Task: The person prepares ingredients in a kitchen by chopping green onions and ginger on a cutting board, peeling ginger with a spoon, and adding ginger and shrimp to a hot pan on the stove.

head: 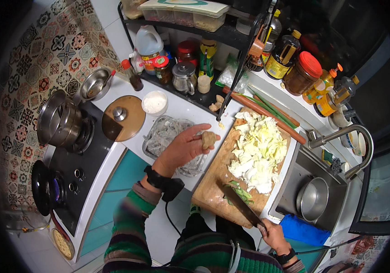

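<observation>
My left hand (189, 145) holds a knobby tan piece, probably ginger root (209, 140), above the counter beside a glass dish with pale, flour-like coating on its contents (164, 134). In my right hand (272, 234) is the handle of a cleaver-like kitchen knife (241, 204), its blade lying over the near part of a wooden cutting board (212, 184). Chopped pale cabbage (258, 150) is heaped on the board. Sliced green onion (239, 192) lies by the blade, partly hidden by it.
Sausages (266, 114) and green onions lie behind the board. A steel sink (287, 191) with a pot is at right. At left, a lit gas burner (57, 189) heats a black pan (41, 187). A black rack (188, 25) holds jars.
</observation>
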### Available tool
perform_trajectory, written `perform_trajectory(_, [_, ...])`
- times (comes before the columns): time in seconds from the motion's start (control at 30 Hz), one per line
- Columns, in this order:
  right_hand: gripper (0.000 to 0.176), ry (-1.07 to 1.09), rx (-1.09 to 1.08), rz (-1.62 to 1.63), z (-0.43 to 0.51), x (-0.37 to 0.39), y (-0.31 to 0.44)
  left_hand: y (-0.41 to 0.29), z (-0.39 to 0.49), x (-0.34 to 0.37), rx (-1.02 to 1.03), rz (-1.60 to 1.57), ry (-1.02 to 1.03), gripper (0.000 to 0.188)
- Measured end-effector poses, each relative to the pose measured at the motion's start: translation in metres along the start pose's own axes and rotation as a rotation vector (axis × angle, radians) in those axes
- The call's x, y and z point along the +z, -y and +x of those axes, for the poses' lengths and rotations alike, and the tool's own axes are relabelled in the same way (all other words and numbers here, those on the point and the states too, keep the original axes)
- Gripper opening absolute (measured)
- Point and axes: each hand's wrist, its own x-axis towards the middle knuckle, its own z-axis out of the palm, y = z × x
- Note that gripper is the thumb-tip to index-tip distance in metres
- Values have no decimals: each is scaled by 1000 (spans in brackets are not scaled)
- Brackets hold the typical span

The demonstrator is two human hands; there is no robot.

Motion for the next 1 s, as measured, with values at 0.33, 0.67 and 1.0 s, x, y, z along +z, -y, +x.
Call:
perform_trajectory(0.33, [41, -299, -125, -394, 50, -41, 7, 19, -114, -36, -221, 308, -277, 44])
perform_trajectory(0.67, [40, -162, -212, -562, 190, -47, -15, 107, -182, -35, -270, 278, -191, 53])
perform_trajectory(1.0, [28, 55, -456, -408, 196, -84, -56, 107, -193, -5, -332, 310, -382, 44])
